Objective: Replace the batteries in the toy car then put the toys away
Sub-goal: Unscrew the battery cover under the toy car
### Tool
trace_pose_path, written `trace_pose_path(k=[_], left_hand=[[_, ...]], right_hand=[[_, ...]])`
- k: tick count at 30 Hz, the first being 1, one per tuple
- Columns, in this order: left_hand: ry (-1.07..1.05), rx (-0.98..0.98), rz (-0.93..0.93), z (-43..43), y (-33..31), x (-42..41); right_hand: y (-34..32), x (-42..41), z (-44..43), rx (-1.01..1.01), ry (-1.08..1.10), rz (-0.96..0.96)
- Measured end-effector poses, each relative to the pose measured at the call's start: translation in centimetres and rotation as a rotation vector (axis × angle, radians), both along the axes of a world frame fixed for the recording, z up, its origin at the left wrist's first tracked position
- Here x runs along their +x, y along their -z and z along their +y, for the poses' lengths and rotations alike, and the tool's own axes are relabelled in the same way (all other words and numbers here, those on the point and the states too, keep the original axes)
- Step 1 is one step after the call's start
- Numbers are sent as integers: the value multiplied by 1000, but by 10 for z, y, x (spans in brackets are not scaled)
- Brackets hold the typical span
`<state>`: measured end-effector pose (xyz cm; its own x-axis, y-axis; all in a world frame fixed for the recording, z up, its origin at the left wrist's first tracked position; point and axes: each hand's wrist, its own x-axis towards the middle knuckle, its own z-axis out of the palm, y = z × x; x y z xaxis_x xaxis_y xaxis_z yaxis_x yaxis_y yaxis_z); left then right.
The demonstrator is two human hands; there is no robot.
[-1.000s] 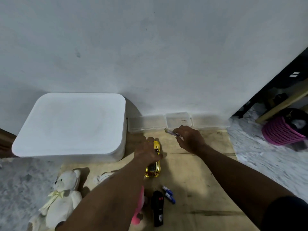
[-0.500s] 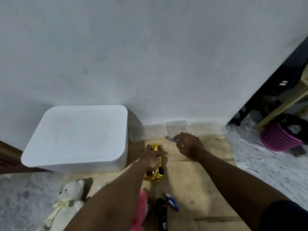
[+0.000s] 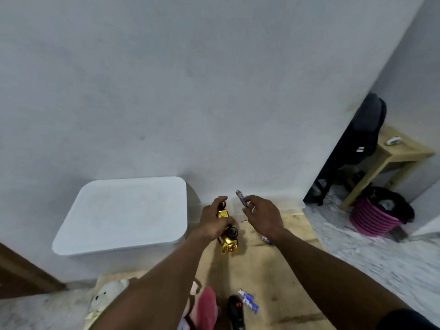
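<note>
My left hand (image 3: 212, 222) grips a shiny gold toy car (image 3: 228, 236), lifted off the wooden board and turned on its side so its black wheels show. My right hand (image 3: 262, 216) holds a thin purple-handled screwdriver (image 3: 241, 198) pointing up, just right of the car. Two blue and white batteries (image 3: 248, 301) lie near the board's front, beside a black remote control (image 3: 235, 313). Another battery (image 3: 267, 239) peeks out under my right wrist.
A large white lidded storage bin (image 3: 126, 213) stands left against the wall. A white teddy bear (image 3: 104, 298) and a pink plush toy (image 3: 206, 308) lie at the board's (image 3: 262, 270) front left. A pink basket (image 3: 373, 219) and a wooden table (image 3: 390, 153) stand far right.
My left hand has lifted the gold car off the board and tipped it onto its side. My right hand has raised the screwdriver. The camera has tilted upward.
</note>
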<state>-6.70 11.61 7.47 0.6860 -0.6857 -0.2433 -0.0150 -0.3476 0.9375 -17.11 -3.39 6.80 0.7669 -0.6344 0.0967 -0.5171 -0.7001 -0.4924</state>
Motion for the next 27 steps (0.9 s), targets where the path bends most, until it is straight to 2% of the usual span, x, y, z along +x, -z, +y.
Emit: trace_pose_path(k=[7,10,16,18,22,27], left_hand=[[-134,-207,199,18,-23,-9],[-124,-191,140,20,-27,-13],[28,-47,21,16,-24,-17],[-16,-75,31,13,-22,-19],[-101,-153,168,7,-21,-23],[-75,-139,96,7,-21,-28]], right_hand=[[-28,-17,26,48,71,-152],[-38,-23,24,53,59,-173],[-51,-27,13,93,50,-211],[-51,-28,9,98,37,-211],[-50,-28,2,104,17,-211],[-48,-27,-3,112,27,-222]])
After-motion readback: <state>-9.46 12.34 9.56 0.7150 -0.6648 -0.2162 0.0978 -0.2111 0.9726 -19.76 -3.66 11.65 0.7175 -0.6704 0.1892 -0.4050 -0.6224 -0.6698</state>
